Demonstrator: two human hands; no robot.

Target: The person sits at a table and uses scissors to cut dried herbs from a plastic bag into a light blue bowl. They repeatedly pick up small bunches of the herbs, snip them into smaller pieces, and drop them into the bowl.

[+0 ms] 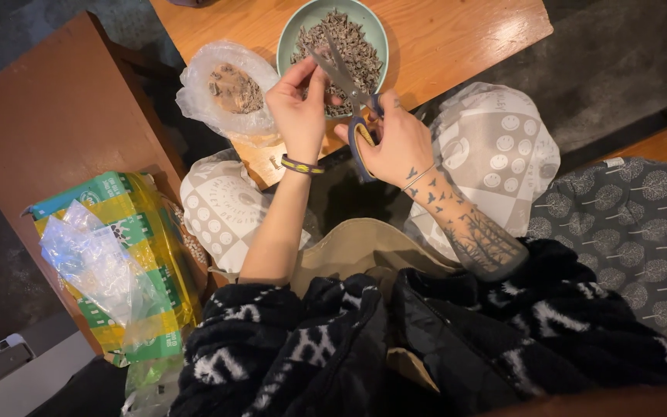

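Scissors with grey metal blades and blue-and-yellow handles (349, 93) sit in the right hand (395, 143), whose fingers are threaded through the loops; the blades are parted and point up over the bowl. The left hand (299, 108) pinches a small dark piece between thumb and fingertips, just beside the blades. Under both hands stands a pale green round bowl (376, 31) filled with dark dried chopped bits, on the orange-brown wooden bench (457, 38). Left of the bowl lies a clear crumpled plastic bag (225, 89) holding more dark bits. Further left, a green-and-yellow printed package (129, 232) with clear film rests on a brown wooden surface (55, 123)
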